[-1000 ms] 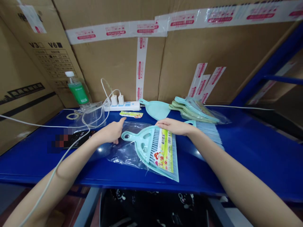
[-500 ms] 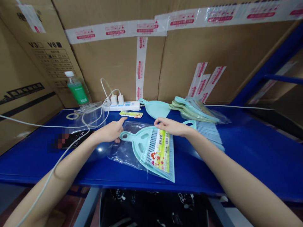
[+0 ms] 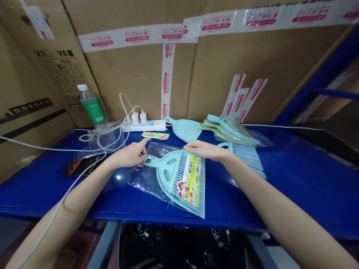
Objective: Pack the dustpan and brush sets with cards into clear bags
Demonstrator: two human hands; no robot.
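A light-blue dustpan and brush set [image 3: 166,172] lies on the blue table in front of me, with a printed label card [image 3: 190,179] across its bristles. A clear plastic bag [image 3: 150,186] spreads around and under its handle side. At the ring end of the handle is my left hand [image 3: 132,154], its fingers curled in at the tip and the index finger pointing out. My right hand [image 3: 206,149] pinches the far edge of the set beside the card; some of its fingertips are hidden.
Behind stand a loose blue dustpan [image 3: 186,130], a blue brush [image 3: 248,158] and bagged sets [image 3: 232,130]. A power strip [image 3: 151,126], a label card [image 3: 155,135], a bottle [image 3: 92,106] and a phone [image 3: 88,165] are left. A white cable [image 3: 70,190] crosses my left forearm.
The dustpan and brush set has turned slightly, its bristle end shifting a little left and toward me. My left fingers have closed in at the handle's tip; my right hand has flattened somewhat.
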